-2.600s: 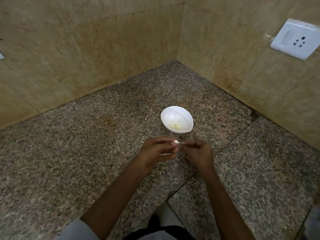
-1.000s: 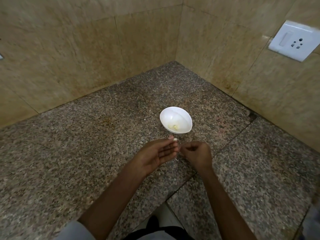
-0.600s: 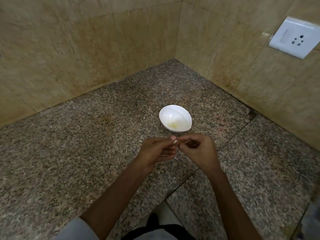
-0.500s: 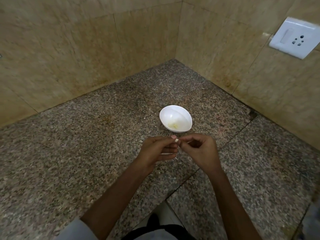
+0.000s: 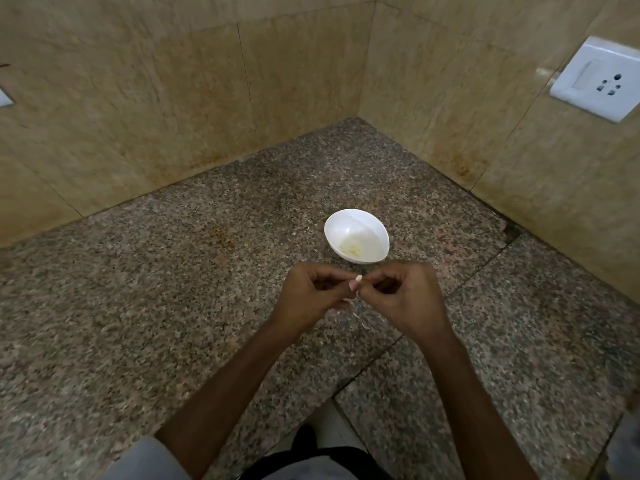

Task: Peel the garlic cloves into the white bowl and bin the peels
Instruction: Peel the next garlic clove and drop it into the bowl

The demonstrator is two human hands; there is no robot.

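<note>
Head view of a granite counter [image 5: 173, 306] set in a tiled corner. The white bowl [image 5: 367, 221] stands on the counter, upright, with a few pale peeled pieces [image 5: 350, 250] lying at its bottom. Just in front of the bowl, on the person's side and clear of its rim, the two hands meet above the counter. The left hand [image 5: 311, 296], fingers curled, pinches a small pale clove [image 5: 358, 278] between thumb and forefinger. The clove's tip shows above the fingertips. The right hand [image 5: 405, 296], also curled, closes its thumb and forefinger on the right side of the same clove. Whether it grips the flesh or only the skin cannot be told. The clove is held nearer the person than the bowl and apart from it. A few pale flecks [image 5: 362, 323] lie on the counter below the hands, too small to identify. A white socket [image 5: 597, 79] sits on the wall well to the right of the bowl.
</note>
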